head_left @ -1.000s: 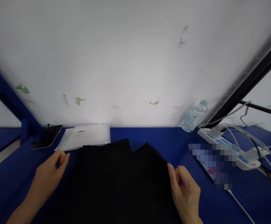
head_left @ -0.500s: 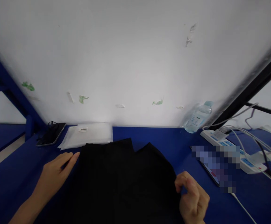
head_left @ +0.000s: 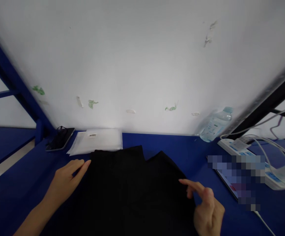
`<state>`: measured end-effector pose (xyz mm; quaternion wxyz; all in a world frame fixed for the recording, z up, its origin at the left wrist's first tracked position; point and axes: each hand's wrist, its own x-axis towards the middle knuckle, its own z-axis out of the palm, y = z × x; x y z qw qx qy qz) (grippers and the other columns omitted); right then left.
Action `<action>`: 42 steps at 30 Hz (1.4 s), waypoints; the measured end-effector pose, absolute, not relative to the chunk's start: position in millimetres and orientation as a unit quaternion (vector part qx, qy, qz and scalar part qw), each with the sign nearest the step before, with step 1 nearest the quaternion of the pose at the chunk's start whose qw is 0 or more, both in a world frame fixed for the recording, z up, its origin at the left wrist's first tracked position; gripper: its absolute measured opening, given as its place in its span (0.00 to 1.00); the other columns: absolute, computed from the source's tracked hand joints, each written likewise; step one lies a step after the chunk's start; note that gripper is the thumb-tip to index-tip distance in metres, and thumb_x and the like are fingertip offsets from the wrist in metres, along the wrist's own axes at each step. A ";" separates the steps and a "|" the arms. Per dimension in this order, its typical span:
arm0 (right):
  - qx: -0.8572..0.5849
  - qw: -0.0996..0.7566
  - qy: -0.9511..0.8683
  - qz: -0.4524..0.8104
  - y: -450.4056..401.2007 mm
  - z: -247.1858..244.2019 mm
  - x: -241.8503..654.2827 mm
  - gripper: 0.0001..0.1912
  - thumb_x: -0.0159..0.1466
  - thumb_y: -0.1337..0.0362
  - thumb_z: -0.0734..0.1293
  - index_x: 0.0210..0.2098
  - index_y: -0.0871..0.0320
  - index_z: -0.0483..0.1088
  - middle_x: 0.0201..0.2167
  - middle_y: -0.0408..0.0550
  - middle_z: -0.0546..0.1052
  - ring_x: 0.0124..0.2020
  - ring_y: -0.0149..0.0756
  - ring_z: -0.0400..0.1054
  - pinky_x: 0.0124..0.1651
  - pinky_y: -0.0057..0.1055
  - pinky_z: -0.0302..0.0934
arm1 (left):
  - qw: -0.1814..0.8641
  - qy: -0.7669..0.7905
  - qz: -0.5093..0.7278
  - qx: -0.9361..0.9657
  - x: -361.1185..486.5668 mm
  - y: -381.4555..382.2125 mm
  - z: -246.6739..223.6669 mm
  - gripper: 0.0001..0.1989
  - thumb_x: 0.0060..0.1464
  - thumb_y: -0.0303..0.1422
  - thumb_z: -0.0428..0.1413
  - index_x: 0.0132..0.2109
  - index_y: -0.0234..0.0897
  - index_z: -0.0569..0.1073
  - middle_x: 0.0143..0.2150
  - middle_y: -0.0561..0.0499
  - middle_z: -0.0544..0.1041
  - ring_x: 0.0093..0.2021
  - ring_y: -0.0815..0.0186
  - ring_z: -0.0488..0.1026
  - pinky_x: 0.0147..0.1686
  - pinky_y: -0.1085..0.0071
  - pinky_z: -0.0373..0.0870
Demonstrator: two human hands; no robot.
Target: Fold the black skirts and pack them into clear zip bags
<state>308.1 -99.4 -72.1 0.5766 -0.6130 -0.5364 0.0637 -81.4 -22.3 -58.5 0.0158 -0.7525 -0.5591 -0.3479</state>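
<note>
A black cloth garment [head_left: 132,193] lies spread on the blue table, with a notch in its far edge. My left hand [head_left: 67,178] is at its far left corner, thumb and fingers closed on the cloth edge. Over the right edge, my right hand [head_left: 207,205] has its index finger stretched out across the cloth and the other fingers curled. Nothing shows in its grasp. The garment's near part runs out of view at the bottom.
White plastic bags [head_left: 103,141] and a dark phone with a cable [head_left: 61,139] lie at the back left. At the right are a clear bottle [head_left: 213,126], another phone [head_left: 227,180] and a white power strip [head_left: 277,180] with cables. A wall [head_left: 132,65] rises behind the table.
My right hand has let go of the garment's right edge and its index finger has stretched out. The whole view has shifted slightly; my left hand stays at the corner.
</note>
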 end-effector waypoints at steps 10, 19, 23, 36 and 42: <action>-0.593 0.579 -0.550 0.103 -99.3 -69.1 304.2 0.25 0.71 0.55 0.52 0.39 0.54 0.80 0.21 0.42 0.66 0.22 0.30 0.63 0.30 0.31 0.57 | 0.016 -0.550 -0.341 -0.762 -77.6 -22.6 -53.8 0.17 0.63 0.40 0.49 0.26 0.39 0.63 0.22 0.58 0.63 0.23 0.71 0.63 0.28 0.73 0.59; -0.613 0.470 -0.628 0.097 -94.8 -70.7 309.8 0.22 0.71 0.55 0.52 0.54 0.55 0.72 0.22 0.40 0.69 0.23 0.30 0.65 0.29 0.29 0.60 | 0.016 -0.548 -0.340 -0.764 -79.1 -22.4 -56.6 0.16 0.63 0.40 0.49 0.28 0.39 0.66 0.23 0.58 0.65 0.24 0.70 0.65 0.29 0.73 0.60; -0.601 0.438 -0.660 0.108 -92.9 -70.4 311.7 0.21 0.71 0.55 0.54 0.46 0.53 0.76 0.23 0.42 0.71 0.25 0.32 0.68 0.31 0.29 0.62 | 0.019 -0.543 -0.340 -0.768 -78.8 -22.9 -55.1 0.16 0.62 0.40 0.49 0.28 0.39 0.66 0.23 0.58 0.65 0.23 0.70 0.65 0.28 0.73 0.60; -0.612 0.480 -0.612 0.145 -95.8 -71.6 308.2 0.28 0.72 0.55 0.49 0.33 0.52 0.78 0.22 0.43 0.71 0.25 0.33 0.67 0.31 0.30 0.60 | -0.001 -0.547 -0.328 -0.770 -78.0 -21.0 -56.5 0.16 0.62 0.39 0.49 0.27 0.39 0.64 0.23 0.58 0.64 0.23 0.71 0.65 0.29 0.73 0.59; -0.595 0.459 -0.654 0.084 -92.9 -73.0 312.9 0.24 0.71 0.57 0.51 0.41 0.53 0.77 0.27 0.45 0.74 0.30 0.35 0.71 0.33 0.31 0.65 | -0.009 -0.559 -0.319 -0.765 -76.4 -22.5 -54.1 0.17 0.63 0.39 0.48 0.26 0.39 0.63 0.22 0.58 0.63 0.24 0.70 0.63 0.29 0.73 0.59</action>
